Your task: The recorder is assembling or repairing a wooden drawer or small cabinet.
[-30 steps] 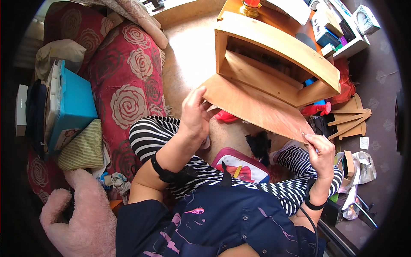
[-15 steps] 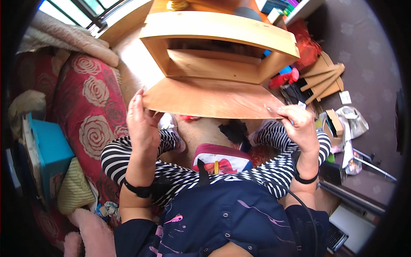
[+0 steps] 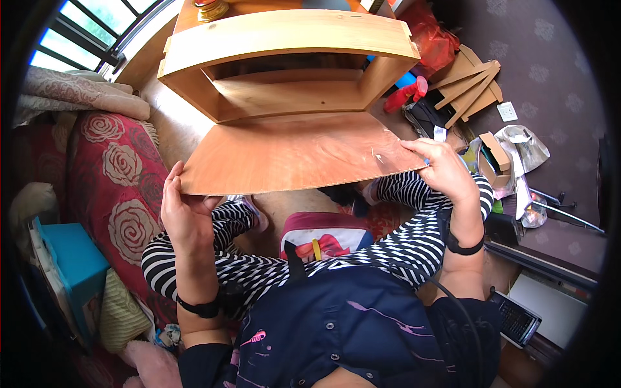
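Left hand (image 3: 187, 216) and right hand (image 3: 447, 169) — grip on panel (image 3: 284, 155); open wooden case (image 3: 291, 29), partly shadowed

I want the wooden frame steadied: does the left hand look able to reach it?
Probably not while the left hand holds the board; once free, its way to the wooden frame looks open.

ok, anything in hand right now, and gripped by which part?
Yes, the panel: left hand at its near left corner, right hand at its near right corner.
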{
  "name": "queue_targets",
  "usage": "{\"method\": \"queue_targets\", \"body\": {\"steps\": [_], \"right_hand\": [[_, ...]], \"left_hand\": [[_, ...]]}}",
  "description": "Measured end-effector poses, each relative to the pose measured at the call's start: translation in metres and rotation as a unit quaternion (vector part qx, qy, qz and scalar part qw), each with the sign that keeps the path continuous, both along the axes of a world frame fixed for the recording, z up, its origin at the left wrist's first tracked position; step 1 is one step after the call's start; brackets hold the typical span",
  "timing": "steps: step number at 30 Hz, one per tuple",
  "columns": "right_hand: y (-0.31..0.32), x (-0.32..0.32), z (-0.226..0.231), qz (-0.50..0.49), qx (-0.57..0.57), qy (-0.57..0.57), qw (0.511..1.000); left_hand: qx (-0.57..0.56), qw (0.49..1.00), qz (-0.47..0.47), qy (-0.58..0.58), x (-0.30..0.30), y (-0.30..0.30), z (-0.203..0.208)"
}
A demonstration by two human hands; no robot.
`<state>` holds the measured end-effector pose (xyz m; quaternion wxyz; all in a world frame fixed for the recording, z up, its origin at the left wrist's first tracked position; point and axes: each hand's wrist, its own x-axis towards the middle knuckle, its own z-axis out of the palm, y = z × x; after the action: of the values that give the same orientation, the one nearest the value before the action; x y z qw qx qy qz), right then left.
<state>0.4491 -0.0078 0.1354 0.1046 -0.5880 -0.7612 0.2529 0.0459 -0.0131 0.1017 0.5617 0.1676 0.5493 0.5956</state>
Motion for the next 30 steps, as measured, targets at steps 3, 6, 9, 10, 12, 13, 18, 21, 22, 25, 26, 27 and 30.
{"method": "queue_targets", "body": {"steps": [3, 6, 9, 10, 12, 13, 18, 21, 22, 25, 26, 27, 30], "right_hand": [[0.006, 0.012, -0.007, 0.030, -0.032, -0.012, 0.999], [0.010, 0.017, -0.016, 0.039, -0.073, -0.044, 0.996], [0.014, 0.022, -0.025, 0.049, -0.098, -0.024, 0.994], [0.014, 0.023, -0.028, 0.052, -0.085, -0.014, 0.995], [0.017, 0.024, -0.030, 0.058, -0.069, -0.006, 0.996], [0.018, 0.024, -0.030, 0.059, -0.059, -0.006, 0.996], [0.018, 0.024, -0.029, 0.059, -0.039, -0.006, 0.998], [0.018, 0.021, -0.027, 0.055, -0.027, -0.009, 0.998], [0.019, 0.022, -0.030, 0.056, -0.020, -0.012, 0.998], [0.021, 0.022, -0.027, 0.051, 0.008, 0.010, 0.999], [0.022, 0.022, -0.021, 0.048, 0.012, -0.004, 0.999], [0.024, 0.022, -0.015, 0.045, 0.017, -0.018, 0.999], [0.036, 0.025, 0.009, 0.013, 0.071, -0.015, 0.997]], "left_hand": [[0.010, 1.000, -0.010, -0.017, -0.003, -0.001, -0.001], [0.012, 0.999, -0.020, -0.025, -0.004, -0.001, -0.002], [0.010, 0.999, -0.017, -0.035, -0.003, 0.001, -0.002], [0.014, 0.999, -0.020, -0.038, -0.005, 0.001, -0.002], [0.020, 0.999, -0.020, -0.042, -0.006, 0.002, -0.003], [0.021, 0.998, -0.018, -0.049, -0.006, 0.003, -0.004], [0.013, 0.998, 0.011, -0.068, 0.000, 0.006, 0.001], [0.009, 0.997, -0.035, -0.061, -0.001, 0.003, 0.004], [0.016, 0.997, -0.035, -0.064, 0.000, 0.003, 0.002], [0.007, 0.999, -0.034, -0.023, 0.001, 0.002, 0.003], [0.013, 0.999, -0.031, -0.024, 0.001, 0.003, 0.003], [0.013, 0.999, -0.038, -0.024, 0.000, 0.003, 0.002], [0.020, 0.999, -0.034, -0.033, 0.004, 0.006, 0.003]]}}
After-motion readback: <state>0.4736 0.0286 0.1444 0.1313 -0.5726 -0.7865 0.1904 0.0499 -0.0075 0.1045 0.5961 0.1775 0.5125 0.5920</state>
